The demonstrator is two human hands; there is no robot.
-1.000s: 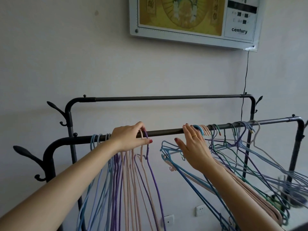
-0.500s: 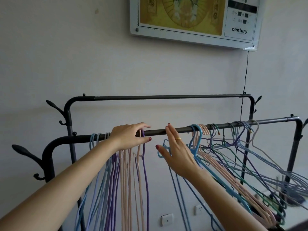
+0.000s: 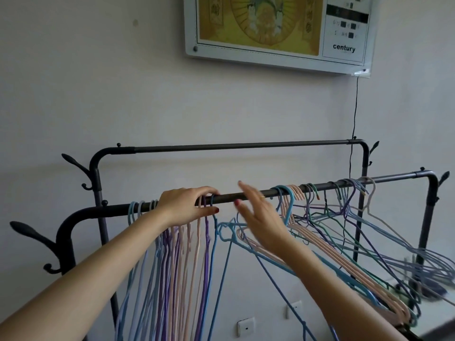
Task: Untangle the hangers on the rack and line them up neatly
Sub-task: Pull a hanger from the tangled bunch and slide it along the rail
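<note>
A black rack's front bar (image 3: 229,196) carries thin wire hangers. On the left, blue, purple and pink hangers (image 3: 182,267) hang straight and close together. My left hand (image 3: 187,205) lies over their hooks, fingers curled over the bar and thumb beneath. A blue hanger (image 3: 213,262) hangs just right of that group, its hook on the bar at my left fingertips. My right hand (image 3: 261,217) is blurred, fingers spread, in front of the bar and holding nothing. To the right, a tangled bunch of blue, pink, green and purple hangers (image 3: 344,242) slants away.
A second, higher bar (image 3: 246,145) of the rack runs behind, bare. Coat hooks (image 3: 27,230) stick out at the rack's left end. A framed panel (image 3: 270,28) hangs on the wall above, with a black cord (image 3: 354,114) dropping from it. Wall sockets (image 3: 246,327) sit low.
My right hand has moved left along the bar from the tangled bunch toward my left hand and opened. A blue hanger now hangs beside the straight group. My left hand stayed put.
</note>
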